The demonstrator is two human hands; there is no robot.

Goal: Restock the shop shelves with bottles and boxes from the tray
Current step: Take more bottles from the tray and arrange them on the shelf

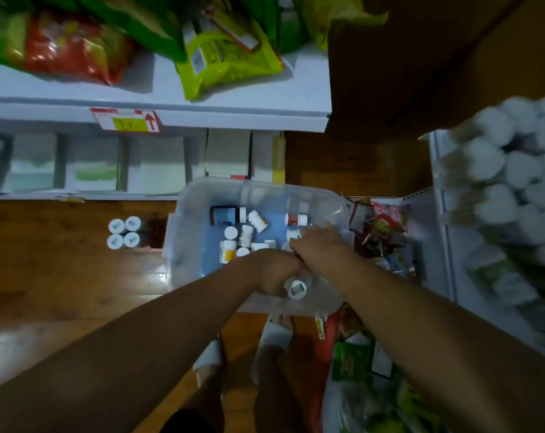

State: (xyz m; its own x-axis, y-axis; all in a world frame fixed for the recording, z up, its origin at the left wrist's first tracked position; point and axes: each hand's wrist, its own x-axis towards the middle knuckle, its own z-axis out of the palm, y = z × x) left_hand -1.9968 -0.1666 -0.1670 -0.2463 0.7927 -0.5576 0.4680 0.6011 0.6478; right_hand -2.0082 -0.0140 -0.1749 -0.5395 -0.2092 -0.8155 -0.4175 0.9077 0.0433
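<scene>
The person's feet (277,326) are mostly hidden under the arms. The left hand (272,270) grips a white-capped bottle (295,288) at the near wall of the clear tray (183,207), on the floor. The right hand (319,245) presses against it, fingers curled down among loose bottles (236,232) lying in the tray; whether they hold one is unclear. Beyond, boxes (158,164) fill the lower shelf. On the right, capped bottles (499,170) blur together.

Glossy brown wooden floor (61,276) lying underfoot; green-and-red plastic snack bags (61,48) sitting above; red-bordered yellow price label (125,120) hanging below them; small colourful sachets (380,232) piling rightward.
</scene>
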